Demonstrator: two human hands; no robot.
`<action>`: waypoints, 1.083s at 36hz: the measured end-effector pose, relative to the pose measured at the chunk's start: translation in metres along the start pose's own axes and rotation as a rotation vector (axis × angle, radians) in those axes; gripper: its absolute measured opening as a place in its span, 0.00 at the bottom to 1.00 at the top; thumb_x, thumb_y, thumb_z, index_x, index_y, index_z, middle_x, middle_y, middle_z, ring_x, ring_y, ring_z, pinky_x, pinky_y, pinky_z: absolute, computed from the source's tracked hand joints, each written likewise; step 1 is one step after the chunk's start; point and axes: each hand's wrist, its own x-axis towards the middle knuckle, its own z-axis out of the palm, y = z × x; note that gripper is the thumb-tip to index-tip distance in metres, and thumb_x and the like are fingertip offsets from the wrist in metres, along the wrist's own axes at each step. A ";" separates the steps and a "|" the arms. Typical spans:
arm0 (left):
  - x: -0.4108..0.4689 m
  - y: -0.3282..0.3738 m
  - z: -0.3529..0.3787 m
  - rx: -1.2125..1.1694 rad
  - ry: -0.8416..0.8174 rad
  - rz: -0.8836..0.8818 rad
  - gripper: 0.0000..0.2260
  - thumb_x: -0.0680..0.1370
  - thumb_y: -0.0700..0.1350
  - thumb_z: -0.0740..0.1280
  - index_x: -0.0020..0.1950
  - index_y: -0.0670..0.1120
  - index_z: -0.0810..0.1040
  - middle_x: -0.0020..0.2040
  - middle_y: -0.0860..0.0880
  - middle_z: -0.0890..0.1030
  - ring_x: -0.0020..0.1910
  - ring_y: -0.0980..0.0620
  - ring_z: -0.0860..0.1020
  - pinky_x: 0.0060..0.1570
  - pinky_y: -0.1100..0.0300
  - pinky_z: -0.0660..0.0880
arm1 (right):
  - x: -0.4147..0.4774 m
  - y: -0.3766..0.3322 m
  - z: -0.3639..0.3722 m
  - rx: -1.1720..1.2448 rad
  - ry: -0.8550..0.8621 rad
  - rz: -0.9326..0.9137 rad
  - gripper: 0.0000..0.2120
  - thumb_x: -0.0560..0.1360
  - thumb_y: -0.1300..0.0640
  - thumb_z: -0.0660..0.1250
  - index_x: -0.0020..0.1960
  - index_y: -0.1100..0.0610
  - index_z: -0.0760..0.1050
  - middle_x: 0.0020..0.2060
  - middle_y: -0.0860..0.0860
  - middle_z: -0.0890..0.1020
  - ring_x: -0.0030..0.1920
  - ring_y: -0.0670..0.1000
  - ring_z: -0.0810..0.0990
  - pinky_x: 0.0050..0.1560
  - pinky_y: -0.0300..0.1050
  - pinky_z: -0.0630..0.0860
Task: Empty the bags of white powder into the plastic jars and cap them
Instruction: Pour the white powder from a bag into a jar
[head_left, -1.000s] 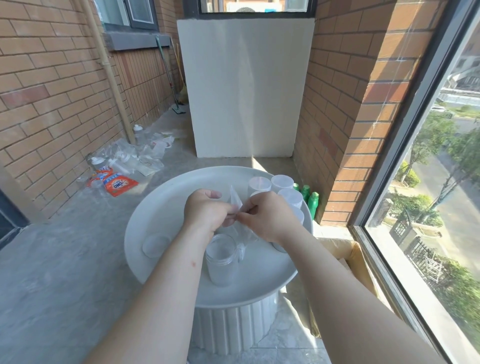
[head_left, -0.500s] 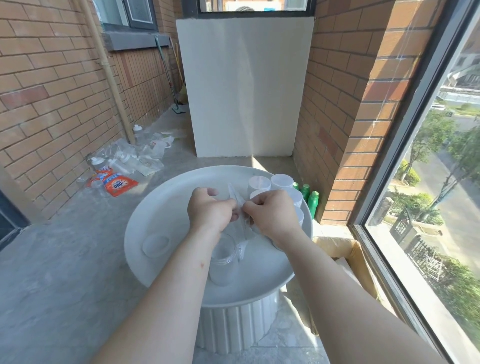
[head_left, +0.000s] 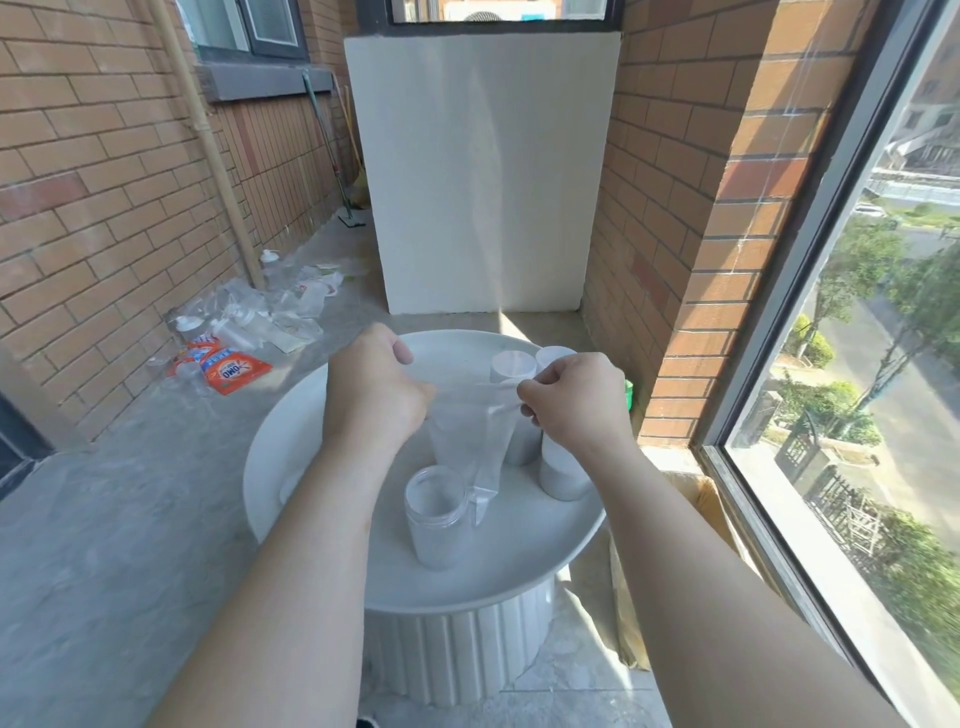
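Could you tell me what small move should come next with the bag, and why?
Probably shift the clear bag slightly left so its lowest corner sits over the open jar: the left hand and right hand pinch its top, and that corner hangs just outside the rim.

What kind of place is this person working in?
Probably an enclosed balcony of an upper-floor flat: brick walls, a tall window looking down on a street and trees, and a mop leaning in the far corner. The left hand and right hand grip a clear bag over a round white table.
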 end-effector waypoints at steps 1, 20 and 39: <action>0.000 0.000 -0.001 0.021 0.004 0.017 0.14 0.66 0.35 0.69 0.44 0.51 0.72 0.43 0.47 0.82 0.34 0.48 0.78 0.29 0.60 0.70 | 0.000 0.000 0.000 -0.016 -0.001 -0.011 0.08 0.68 0.62 0.67 0.30 0.60 0.80 0.28 0.54 0.83 0.32 0.54 0.81 0.34 0.44 0.79; -0.023 0.012 0.019 0.415 -0.398 0.532 0.11 0.72 0.58 0.73 0.51 0.55 0.82 0.50 0.56 0.75 0.50 0.54 0.74 0.43 0.59 0.71 | 0.001 0.007 0.001 0.099 -0.061 0.068 0.10 0.70 0.63 0.64 0.33 0.59 0.81 0.28 0.46 0.84 0.38 0.54 0.85 0.42 0.49 0.82; -0.008 0.030 0.002 -0.043 0.105 0.576 0.05 0.79 0.42 0.67 0.46 0.47 0.83 0.38 0.56 0.73 0.40 0.55 0.71 0.40 0.66 0.63 | -0.009 0.001 -0.017 0.003 -0.445 0.375 0.42 0.83 0.36 0.43 0.44 0.68 0.82 0.35 0.60 0.86 0.41 0.60 0.87 0.34 0.43 0.80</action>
